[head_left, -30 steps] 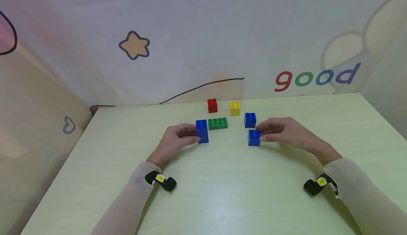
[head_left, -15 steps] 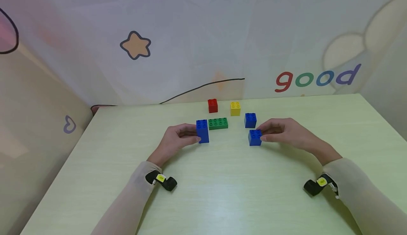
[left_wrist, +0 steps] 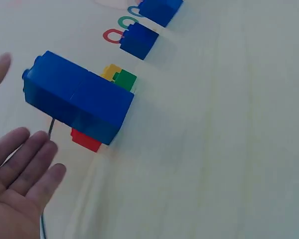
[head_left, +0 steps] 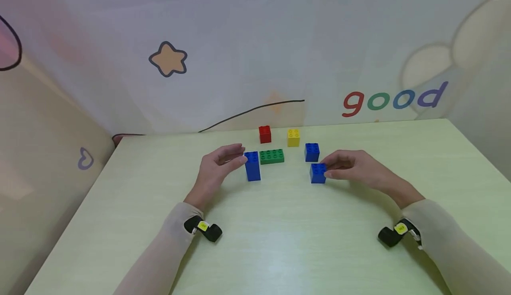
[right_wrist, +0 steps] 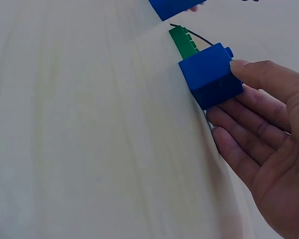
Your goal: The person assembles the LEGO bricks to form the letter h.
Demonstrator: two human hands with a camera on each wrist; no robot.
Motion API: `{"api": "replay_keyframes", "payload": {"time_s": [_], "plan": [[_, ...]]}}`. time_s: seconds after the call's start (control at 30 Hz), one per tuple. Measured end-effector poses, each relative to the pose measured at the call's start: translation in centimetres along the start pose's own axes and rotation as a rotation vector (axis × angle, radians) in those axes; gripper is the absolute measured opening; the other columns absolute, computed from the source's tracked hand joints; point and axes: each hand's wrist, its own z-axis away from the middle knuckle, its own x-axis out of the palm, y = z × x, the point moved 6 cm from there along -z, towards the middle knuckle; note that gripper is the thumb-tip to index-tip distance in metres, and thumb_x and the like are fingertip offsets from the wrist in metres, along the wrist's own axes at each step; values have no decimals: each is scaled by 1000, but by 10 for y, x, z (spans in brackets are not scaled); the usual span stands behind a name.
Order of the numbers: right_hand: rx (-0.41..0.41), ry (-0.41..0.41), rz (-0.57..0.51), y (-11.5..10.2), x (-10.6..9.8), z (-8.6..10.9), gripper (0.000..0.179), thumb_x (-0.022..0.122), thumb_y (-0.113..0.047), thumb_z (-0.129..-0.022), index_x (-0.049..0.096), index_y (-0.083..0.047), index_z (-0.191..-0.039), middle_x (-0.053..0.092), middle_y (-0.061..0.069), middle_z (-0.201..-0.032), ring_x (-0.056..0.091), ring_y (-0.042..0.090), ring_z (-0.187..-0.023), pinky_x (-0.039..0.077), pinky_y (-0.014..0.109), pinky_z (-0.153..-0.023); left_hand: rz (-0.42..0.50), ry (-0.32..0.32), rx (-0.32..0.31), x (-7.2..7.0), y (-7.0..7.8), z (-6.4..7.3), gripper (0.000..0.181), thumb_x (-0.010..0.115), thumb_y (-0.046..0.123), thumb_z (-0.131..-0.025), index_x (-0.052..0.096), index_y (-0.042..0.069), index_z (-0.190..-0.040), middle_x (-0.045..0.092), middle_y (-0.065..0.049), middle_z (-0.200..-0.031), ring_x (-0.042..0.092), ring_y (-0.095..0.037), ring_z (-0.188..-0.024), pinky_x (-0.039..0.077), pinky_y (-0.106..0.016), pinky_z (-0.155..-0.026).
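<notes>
A tall stack of two blue toy bricks (head_left: 252, 167) stands upright on the table, its seam showing in the left wrist view. Beside it my left hand (head_left: 217, 166) is spread, thumb and fingers apart; a gap separates the fingers (left_wrist: 35, 159) from the stack (left_wrist: 79, 97). My right hand (head_left: 355, 167) pinches a single blue brick (head_left: 318, 173) from its right side. The thumb (right_wrist: 264, 74) presses near the studded top and the fingers lie behind the brick. Just behind it sits another blue brick (head_left: 312, 152).
A flat green brick (head_left: 272, 156) lies right behind the tall stack. Farther back are a red brick (head_left: 265, 134) and a yellow brick (head_left: 293, 138), near where the pale table (head_left: 263, 241) meets a printed backdrop (head_left: 239, 42).
My left hand has let go of the tall blue stack, its fingers lifting and spreading away. The stack stays in place. My right hand keeps its pinch on the front blue brick.
</notes>
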Motion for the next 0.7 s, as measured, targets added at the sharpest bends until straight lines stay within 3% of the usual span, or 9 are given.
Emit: {"api": "replay_keyframes", "payload": {"time_s": [0.17, 0.4, 0.57, 0.7], "plan": [[1, 8, 2, 1, -1, 0, 38, 77, -23, -101, 70, -6, -135, 73, 9, -127, 68, 27, -117, 54, 21, -94, 40, 58, 76, 1, 24, 1, 52, 79, 33, -99, 64, 14, -145, 67, 1, -141, 62, -19, -133, 53, -34, -107], [-8, 16, -1, 4, 3, -2, 39, 77, -24, -101, 70, -7, -135, 73, 8, -128, 68, 27, -119, 54, 23, -96, 74, 107, 207, 9, 61, 0, 44, 79, 18, -99, 67, 8, -141, 69, -5, -139, 64, -25, -131, 53, -29, -106], [6, 33, 4, 4, 2, 0, 38, 77, -24, -101, 71, -7, -135, 73, 8, -127, 69, 26, -117, 55, 25, -96, 86, 98, 275, 25, 83, -3, 44, 77, 13, -100, 66, 6, -142, 68, -4, -140, 64, -24, -131, 52, -30, -107], [7, 33, -3, 5, 0, 1, 39, 77, -25, -101, 71, -7, -134, 73, 8, -126, 69, 25, -115, 55, 24, -95, 94, 74, 294, 42, 93, -9, 44, 76, 10, -100, 65, 5, -142, 67, -6, -141, 64, -27, -131, 53, -30, -106]]}}
